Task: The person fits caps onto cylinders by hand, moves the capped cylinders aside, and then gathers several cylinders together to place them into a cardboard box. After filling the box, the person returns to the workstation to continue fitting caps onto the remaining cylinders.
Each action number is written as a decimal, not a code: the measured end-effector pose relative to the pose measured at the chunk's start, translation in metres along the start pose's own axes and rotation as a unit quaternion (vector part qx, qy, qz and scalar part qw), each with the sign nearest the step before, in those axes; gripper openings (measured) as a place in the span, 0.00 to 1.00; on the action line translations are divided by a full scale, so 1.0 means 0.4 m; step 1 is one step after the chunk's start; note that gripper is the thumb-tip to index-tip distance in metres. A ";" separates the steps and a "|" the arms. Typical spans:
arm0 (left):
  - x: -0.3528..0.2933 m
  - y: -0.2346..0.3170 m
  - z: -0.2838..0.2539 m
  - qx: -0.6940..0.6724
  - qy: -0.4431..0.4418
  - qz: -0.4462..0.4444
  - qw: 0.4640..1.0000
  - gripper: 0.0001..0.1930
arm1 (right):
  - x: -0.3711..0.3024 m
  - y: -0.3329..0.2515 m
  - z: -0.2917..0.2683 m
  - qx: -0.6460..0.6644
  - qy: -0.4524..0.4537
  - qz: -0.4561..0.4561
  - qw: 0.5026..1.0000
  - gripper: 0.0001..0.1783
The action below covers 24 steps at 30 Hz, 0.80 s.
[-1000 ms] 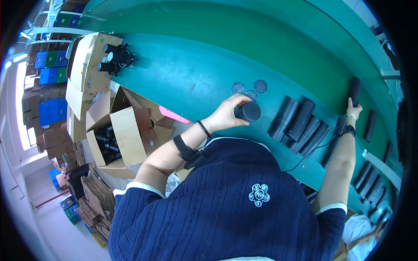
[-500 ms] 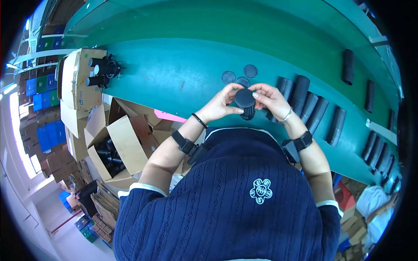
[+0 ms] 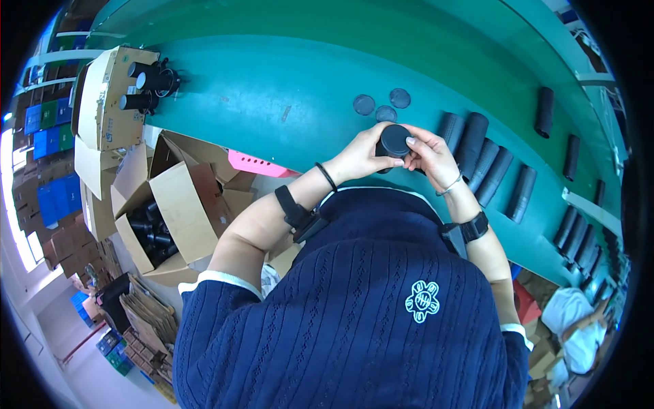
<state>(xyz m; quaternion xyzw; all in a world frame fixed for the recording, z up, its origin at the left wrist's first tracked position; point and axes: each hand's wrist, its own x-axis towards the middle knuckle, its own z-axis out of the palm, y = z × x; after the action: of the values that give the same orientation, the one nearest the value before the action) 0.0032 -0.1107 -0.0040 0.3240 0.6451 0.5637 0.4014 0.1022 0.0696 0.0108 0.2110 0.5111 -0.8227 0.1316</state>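
Note:
Between my two hands is a black cylinder with a round flat cap facing up; the body below it is mostly hidden. My left hand wraps its left side, thumb below the cap. My right hand grips the right side, its thumb at the cap's edge and the fingers curled beneath. Just beyond the hands, three dark round discs lie on the green bench. To the right of my right hand lies a group of black ribbed cylinders, with another single cylinder beyond them.
More black cylinders lie farther right along the bench. At left, a cardboard box has black cylindrical parts beside it. Below stands an open carton of black parts, near a pink perforated tray. Another person is at lower right.
The capped cylinder has tipped so its cap faces me more and its body shows less. My right thumb has moved onto the cap's edge. The whole view has shifted slightly.

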 end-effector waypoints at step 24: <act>0.048 -0.003 -0.001 0.035 -0.016 -0.036 0.999 0.44 | -0.014 -0.028 0.001 -0.268 0.022 -0.112 0.957 0.36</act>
<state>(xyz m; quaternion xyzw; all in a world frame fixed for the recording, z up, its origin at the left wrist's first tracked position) -0.0063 -0.0943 -0.0081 0.3237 0.6692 0.5207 0.4198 0.1021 0.0744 0.0225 0.1276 0.7357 -0.6605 0.0788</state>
